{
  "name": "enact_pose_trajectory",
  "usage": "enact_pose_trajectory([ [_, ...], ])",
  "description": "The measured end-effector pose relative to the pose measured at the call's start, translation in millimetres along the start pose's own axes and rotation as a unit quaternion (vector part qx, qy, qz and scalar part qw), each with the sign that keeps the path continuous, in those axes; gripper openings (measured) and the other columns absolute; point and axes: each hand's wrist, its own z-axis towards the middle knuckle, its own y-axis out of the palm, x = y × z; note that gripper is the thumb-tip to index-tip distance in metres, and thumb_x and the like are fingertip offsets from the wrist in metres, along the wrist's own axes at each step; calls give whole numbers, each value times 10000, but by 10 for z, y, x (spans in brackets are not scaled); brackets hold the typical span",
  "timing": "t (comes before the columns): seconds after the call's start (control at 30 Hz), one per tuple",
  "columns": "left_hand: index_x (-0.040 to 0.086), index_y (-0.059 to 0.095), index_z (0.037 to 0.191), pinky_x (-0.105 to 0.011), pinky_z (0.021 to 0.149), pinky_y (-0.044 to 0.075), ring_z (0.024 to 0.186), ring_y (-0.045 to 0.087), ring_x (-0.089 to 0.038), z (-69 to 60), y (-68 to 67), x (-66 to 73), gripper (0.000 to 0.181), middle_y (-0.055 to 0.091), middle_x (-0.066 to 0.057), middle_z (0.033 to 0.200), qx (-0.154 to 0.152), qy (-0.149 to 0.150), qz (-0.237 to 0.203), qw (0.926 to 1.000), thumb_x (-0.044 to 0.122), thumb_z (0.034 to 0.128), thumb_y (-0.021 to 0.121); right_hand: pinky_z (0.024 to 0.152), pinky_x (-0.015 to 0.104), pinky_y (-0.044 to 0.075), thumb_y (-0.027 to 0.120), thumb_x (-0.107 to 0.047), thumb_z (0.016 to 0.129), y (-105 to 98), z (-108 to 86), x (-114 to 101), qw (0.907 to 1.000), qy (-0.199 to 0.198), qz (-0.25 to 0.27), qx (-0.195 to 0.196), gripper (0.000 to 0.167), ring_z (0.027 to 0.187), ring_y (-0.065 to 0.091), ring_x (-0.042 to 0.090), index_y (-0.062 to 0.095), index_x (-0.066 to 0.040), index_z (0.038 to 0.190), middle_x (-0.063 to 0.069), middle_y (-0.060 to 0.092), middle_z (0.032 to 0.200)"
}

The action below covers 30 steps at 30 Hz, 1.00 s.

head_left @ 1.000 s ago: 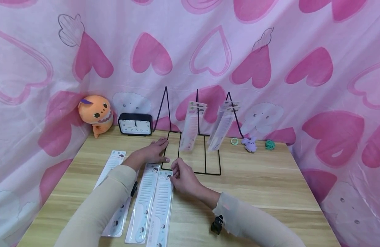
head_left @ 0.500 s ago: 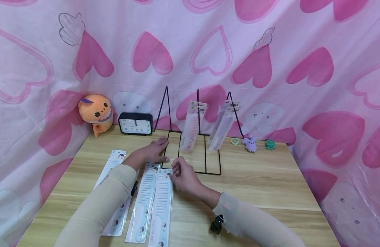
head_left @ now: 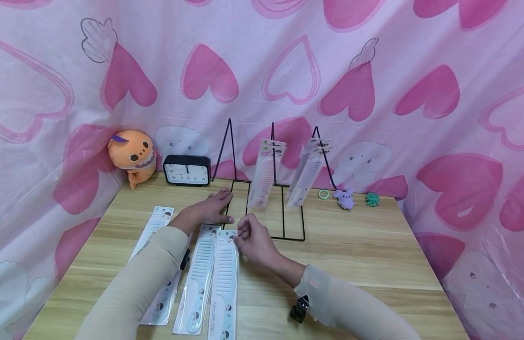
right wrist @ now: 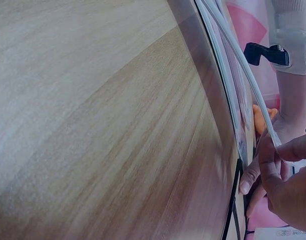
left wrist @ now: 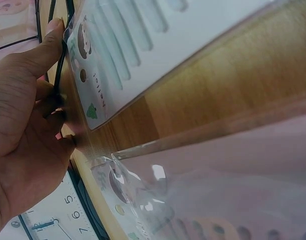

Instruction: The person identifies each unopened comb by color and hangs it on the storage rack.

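Observation:
In the head view my right hand (head_left: 256,240) pinches the top right corner of a packaged comb (head_left: 224,283). The right wrist view shows that pack edge-on, raised from the table, between thumb and fingers (right wrist: 273,162). My left hand (head_left: 211,208) rests on the left side of a black wire display rack (head_left: 303,222), its thumb near the front left corner of the base. Left of the pinched pack lies a second packaged comb (head_left: 198,278). A third pack (head_left: 153,231) is partly hidden by my left forearm.
Packaged combs hang on the rack's middle hook (head_left: 263,174) and right hook (head_left: 307,174); its left upright (head_left: 229,146) bears none. Behind stand a black clock (head_left: 186,170) and an orange plush toy (head_left: 133,158). A small ring (head_left: 323,194), purple toy (head_left: 344,199) and green ball (head_left: 372,199) lie at back right.
The pinched comb pack has shifted slightly up toward the rack and turned straighter, along with my right hand. My left hand and the rack stay where they were.

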Motion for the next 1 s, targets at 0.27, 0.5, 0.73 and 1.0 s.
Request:
enact_pose_trajectory([
  [0.27, 59, 168, 1770, -582, 1432, 46, 1751, -14, -380, -7, -5, -5, 957, 6, -153, 1879, 47, 30, -48, 10000, 499, 1090, 679, 772, 184, 630, 733, 76, 994, -12, 3, -15, 9999, -58, 93, 66, 275, 896, 683, 103, 561, -48, 1170, 112, 700, 1053],
  [0.5, 59, 171, 1770, -588, 1431, 46, 1750, -17, -386, -12, -10, 3, 958, 10, -156, 1879, 44, 26, -86, 10000, 495, 1088, 683, 743, 181, 624, 734, 68, 995, -50, 5, -62, 9996, -122, 199, 167, 260, 886, 686, 100, 570, -54, 1155, 118, 703, 1054],
  [0.73, 45, 177, 1766, -600, 1429, 47, 1747, -9, -404, -24, -14, 7, 955, 16, -178, 1875, 59, 64, -115, 9999, 485, 1088, 686, 744, 186, 625, 733, 59, 1002, -68, 11, -113, 9992, -125, 263, 261, 252, 916, 692, 118, 568, -62, 1148, 121, 702, 1076],
  [1.0, 66, 177, 1770, -594, 1432, 50, 1751, -9, -384, 14, 10, -42, 930, 18, -156, 1878, 51, 71, -100, 9999, 456, 1095, 685, 813, 204, 625, 732, 48, 1010, -103, 12, -178, 9986, -178, 357, 348, 247, 975, 697, 165, 576, -58, 1170, 127, 692, 1101],
])
